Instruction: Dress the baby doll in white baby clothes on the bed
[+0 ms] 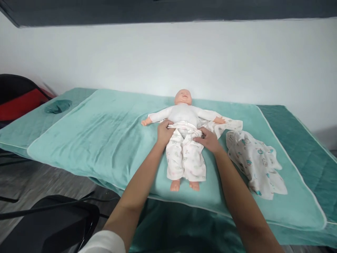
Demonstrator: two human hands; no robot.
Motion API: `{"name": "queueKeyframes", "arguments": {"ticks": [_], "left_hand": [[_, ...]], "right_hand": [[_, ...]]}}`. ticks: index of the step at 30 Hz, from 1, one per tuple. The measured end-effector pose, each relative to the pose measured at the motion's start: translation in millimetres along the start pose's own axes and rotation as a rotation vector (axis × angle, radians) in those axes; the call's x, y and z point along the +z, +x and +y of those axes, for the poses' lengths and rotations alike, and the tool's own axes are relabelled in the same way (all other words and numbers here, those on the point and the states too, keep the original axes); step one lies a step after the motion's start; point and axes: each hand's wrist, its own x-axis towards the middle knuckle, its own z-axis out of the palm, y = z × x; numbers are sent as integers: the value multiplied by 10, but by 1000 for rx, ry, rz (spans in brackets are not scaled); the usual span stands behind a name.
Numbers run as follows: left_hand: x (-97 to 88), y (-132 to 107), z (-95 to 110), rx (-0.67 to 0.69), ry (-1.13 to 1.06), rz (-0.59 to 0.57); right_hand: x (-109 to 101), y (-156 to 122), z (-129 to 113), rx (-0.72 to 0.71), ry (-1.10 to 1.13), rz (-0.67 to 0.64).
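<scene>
A baby doll (183, 114) lies on its back on the green bed cover, its head toward the wall and its arms spread. White printed baby pants (175, 158) cover its legs, with the bare feet sticking out below. At the waistband, my left hand (165, 133) grips the pants on the left side. My right hand (207, 139) has its fingers closed on the pants' fabric at the other hip. Part of a white printed garment (231, 123) lies spread under the doll's arm on the right.
A crumpled white printed baby garment (255, 161) lies right of the doll. The green bed (86, 140) stands against a white wall, with a face hole (58, 106) at its left end. Black chairs (52, 221) stand at the left. A dark panel (168, 12) overhangs the wall.
</scene>
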Motion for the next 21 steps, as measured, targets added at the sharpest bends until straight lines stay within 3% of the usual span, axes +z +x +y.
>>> {"name": "queueKeyframes", "arguments": {"ticks": [6, 12, 16, 21], "left_hand": [[-168, -454, 112, 106, 80, 27], [-240, -823, 200, 78, 122, 53], [-241, -900, 242, 19, 172, 75], [-195, -786, 207, 1, 241, -45]], "right_hand": [[89, -68, 61, -144, -152, 123], [209, -138, 178, -159, -350, 257], [261, -190, 151, -162, -419, 352], [280, -161, 103, -124, -377, 343]]}}
